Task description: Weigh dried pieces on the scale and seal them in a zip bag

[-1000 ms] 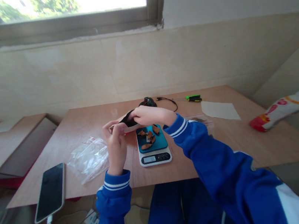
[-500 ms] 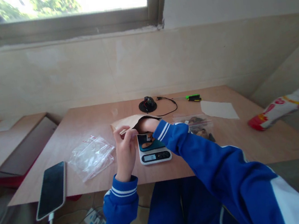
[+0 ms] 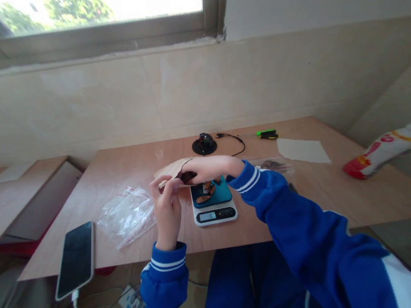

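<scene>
- Left hand (image 3: 166, 211): raised upright, wrist below the fingers; thumb and fingers pinch the left edge of a kraft paper pouch (image 3: 171, 169).
- Right hand (image 3: 211, 168): reaches in from 3 o'clock, palm down, level above the bench; fingers (image 3: 193, 172) enter the dark mouth of the pouch. Any grip inside cannot be determined.
- Hand relation: the 2 hands are close together, not touching. The pouch lies at 12 o'clock from the left hand and 9 o'clock from the right hand. Its long axis runs about 9 to 3 o'clock, with a slight tilt. The left hand is nearer its outer end; the right hand is at its mouth.
- Arms: 2 blue track-jacket sleeves (image 3: 172, 277) with white stripes; the right forearm crosses above the scale.
- Below the right hand: a digital kitchen scale (image 3: 215, 215) with a teal tray (image 3: 222, 190) carrying brown pieces (image 3: 206, 194); its display is too small to read.
- 9 o'clock: a clear plastic bag (image 3: 126, 217) and, nearer the bench edge, a smartphone (image 3: 75, 260).
- 3 o'clock: a plastic bag with dark contents (image 3: 271, 165), a paper sheet (image 3: 303, 150) and a red-and-white packet (image 3: 390, 149).
- 12 o'clock: a black round device (image 3: 204, 144) with a cable (image 3: 232, 139).
</scene>
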A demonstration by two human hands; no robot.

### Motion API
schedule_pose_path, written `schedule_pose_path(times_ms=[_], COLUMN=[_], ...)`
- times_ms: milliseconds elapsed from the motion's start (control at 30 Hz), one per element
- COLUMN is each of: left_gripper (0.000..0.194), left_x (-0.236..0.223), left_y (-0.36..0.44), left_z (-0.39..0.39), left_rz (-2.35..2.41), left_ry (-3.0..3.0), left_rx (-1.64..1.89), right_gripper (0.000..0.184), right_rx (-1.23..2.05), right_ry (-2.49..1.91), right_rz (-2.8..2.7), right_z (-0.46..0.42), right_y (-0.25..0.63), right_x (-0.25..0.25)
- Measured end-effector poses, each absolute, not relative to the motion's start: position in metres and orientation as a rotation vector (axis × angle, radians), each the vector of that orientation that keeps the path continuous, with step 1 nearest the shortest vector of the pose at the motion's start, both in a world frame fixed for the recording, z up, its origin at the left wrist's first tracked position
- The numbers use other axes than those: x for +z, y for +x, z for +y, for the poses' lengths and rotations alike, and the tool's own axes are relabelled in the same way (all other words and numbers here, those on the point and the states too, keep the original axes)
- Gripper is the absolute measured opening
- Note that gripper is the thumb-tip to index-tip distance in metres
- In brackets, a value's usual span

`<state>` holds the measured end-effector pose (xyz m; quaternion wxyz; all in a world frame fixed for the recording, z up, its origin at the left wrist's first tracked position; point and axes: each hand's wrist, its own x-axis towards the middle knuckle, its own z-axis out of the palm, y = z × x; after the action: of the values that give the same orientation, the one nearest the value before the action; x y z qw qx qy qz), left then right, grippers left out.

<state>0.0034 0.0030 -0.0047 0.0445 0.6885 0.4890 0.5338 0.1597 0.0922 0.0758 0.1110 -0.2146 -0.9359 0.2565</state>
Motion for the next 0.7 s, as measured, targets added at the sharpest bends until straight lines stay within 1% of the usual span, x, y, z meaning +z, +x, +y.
schedule_pose_path(times_ms=[100,300,467,567,700], left_gripper=[0.020,0.020,0.021,0.020,0.020], left_x=[-0.003,-0.004,-0.005,-0.005,-0.005], left_y=[0.005,0.007,0.003,0.001,-0.001], left_z=[0.003,0.003,0.003,0.004,0.006], left_rz=[1.518,1.521,1.543,1.549,1.555], left_ry=[2.115,2.128,2.115,2.135,2.145], left_rx=[1.615,1.593,1.581,1.598,1.615], right_gripper=[0.023,0.025,0.029,0.032,0.032], right_rx=[0.805,0.973,1.096,1.182,1.168], right_ry=[-0.704,-0.794,-0.690,-0.554,-0.507], right_rz=[-2.773,-2.815,-2.695,-2.669,-2.631], right_z=[0.089,0.091,0.092,0.093,0.091], right_y=[0.171,0.176,0.181,0.187,0.191], right_x=[0.080,0.078,0.077,0.077,0.078])
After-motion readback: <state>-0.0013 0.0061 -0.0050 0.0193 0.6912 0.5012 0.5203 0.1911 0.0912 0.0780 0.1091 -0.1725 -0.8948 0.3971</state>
